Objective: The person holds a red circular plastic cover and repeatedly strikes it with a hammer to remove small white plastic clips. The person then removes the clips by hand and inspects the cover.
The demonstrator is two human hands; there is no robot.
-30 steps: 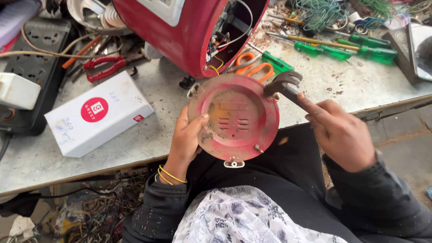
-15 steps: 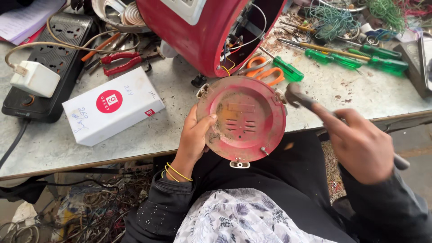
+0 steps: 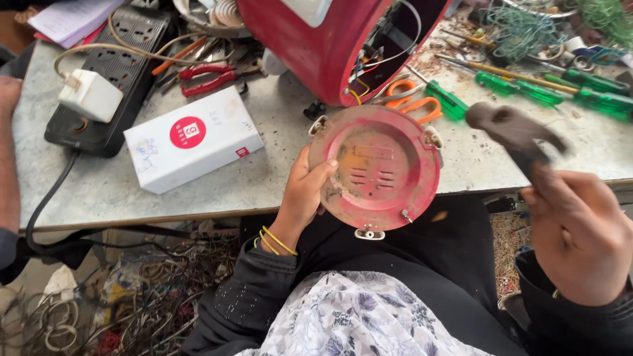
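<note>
My left hand (image 3: 304, 191) grips the left rim of a round red metal cover plate (image 3: 379, 168), dirty and scuffed, with small tabs and slots, held at the table's front edge over my lap. My right hand (image 3: 577, 240) is closed around the handle of a small hammer (image 3: 511, 132), whose dark head is raised and blurred to the right of the plate, apart from it. A red cylindrical appliance body (image 3: 330, 39) with loose wires showing at its open end lies on the table just behind the plate.
On the grey table (image 3: 132, 191) lie a white box (image 3: 191, 138), a black power strip (image 3: 115, 72) with a white adapter (image 3: 92, 95), red pliers (image 3: 208, 79), orange scissors (image 3: 412, 99) and green screwdrivers (image 3: 527, 86). Another person's arm (image 3: 8, 151) is at the far left. Wire scraps cover the floor.
The hammer has lifted up and to the right, away from the plate's rim. The view has shifted, so the table items sit lower and to the right.
</note>
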